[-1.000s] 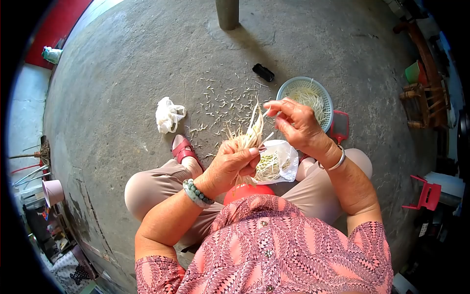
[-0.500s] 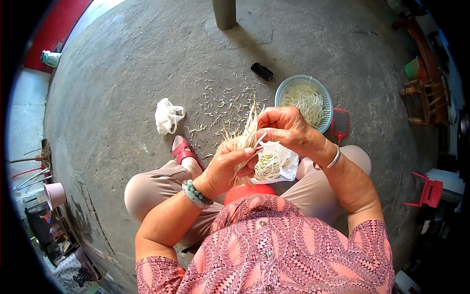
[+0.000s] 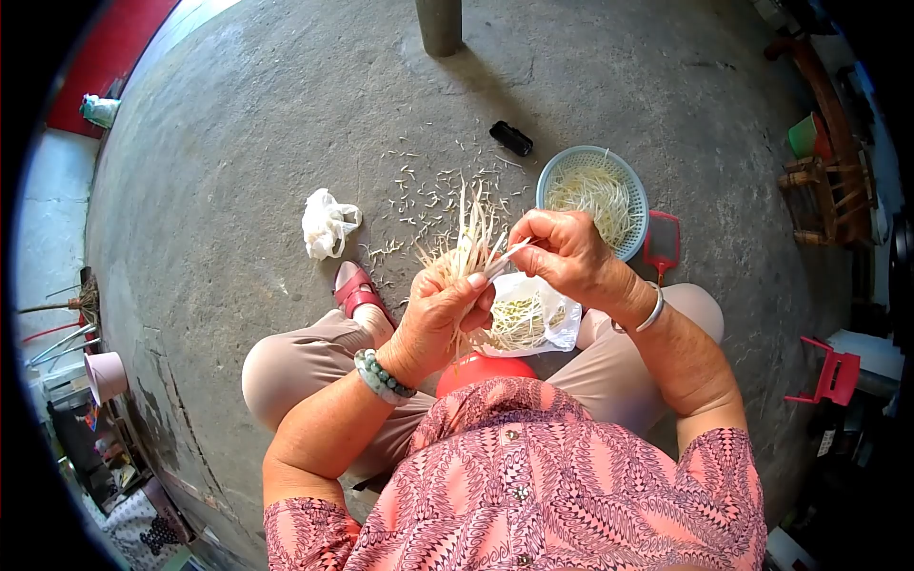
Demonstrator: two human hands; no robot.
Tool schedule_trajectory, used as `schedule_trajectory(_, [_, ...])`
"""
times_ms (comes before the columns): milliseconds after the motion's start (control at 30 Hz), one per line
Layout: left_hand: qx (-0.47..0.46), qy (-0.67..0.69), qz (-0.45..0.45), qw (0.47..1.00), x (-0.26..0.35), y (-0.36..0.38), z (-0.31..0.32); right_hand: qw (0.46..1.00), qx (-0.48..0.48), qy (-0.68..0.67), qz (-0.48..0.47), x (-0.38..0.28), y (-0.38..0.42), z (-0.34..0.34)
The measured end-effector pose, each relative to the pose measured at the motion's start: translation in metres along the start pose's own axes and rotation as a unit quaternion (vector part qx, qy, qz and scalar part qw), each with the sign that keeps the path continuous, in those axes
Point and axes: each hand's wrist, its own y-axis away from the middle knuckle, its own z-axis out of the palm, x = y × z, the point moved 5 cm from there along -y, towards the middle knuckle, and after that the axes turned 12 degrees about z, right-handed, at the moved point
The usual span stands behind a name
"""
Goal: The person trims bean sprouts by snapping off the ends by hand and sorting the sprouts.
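Observation:
A bunch of bean sprouts (image 3: 468, 246) is wrapped in my left hand (image 3: 440, 306), its pale ends fanning upward. Beside it, my right hand (image 3: 564, 253) pinches the end of a sprout sticking out of the bunch. Below the hands lies a white plastic bag (image 3: 566, 326) with more bean sprouts on it. A light blue colander (image 3: 640, 196) holding white sprouts stands just beyond my right hand. Small cut-off bits (image 3: 419, 195) of sprout are scattered on the floor ahead of my left hand.
A crumpled white bag (image 3: 327, 226) lies left of the bits, near my red sandal (image 3: 357, 285). Past the colander sit a black object (image 3: 511, 138) and a red-framed item (image 3: 662, 238). A post (image 3: 439, 29) rises ahead. Off right stand a red stool (image 3: 830, 371) and a wooden chair (image 3: 826, 195).
My right hand has shifted slightly to the right, away from the bunch, drawing at a sprout end. The sprouts in my left hand have spread and tilted more upright.

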Motion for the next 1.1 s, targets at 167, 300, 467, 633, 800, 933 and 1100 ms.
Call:
schedule_trajectory(167, [0.017, -0.004, -0.006, 1.0, -0.001, 0.001, -0.002, 0.895, 0.172, 0.299, -0.284, -0.023, 0.011, 0.008])
schedule_trajectory(300, [0.002, 0.019, -0.012, 1.0, -0.001, 0.002, -0.002, 0.921, 0.202, 0.251, -0.219, -0.005, -0.002, -0.002])
schedule_trajectory(467, [-0.012, 0.04, -0.009, 0.999, 0.001, 0.002, 0.002, 0.997, 0.021, -0.067, 0.026, 0.019, -0.011, 0.004])
schedule_trajectory(633, [0.005, 0.026, 0.01, 1.0, 0.005, 0.002, 0.0, 0.983, -0.072, -0.154, 0.068, 0.01, -0.004, 0.005])
schedule_trajectory(800, [-0.002, 0.025, 0.0, 1.0, 0.003, 0.001, 0.001, 0.986, -0.088, -0.135, 0.049, 0.014, -0.003, 0.012])
schedule_trajectory(933, [0.006, 0.041, 0.01, 0.999, 0.004, 0.001, 0.001, 0.994, -0.052, -0.083, 0.046, 0.013, -0.002, 0.011])
schedule_trajectory(1100, [0.008, 0.053, 0.008, 0.998, 0.004, 0.001, 0.002, 0.986, 0.039, 0.101, -0.124, -0.01, 0.004, 0.01])
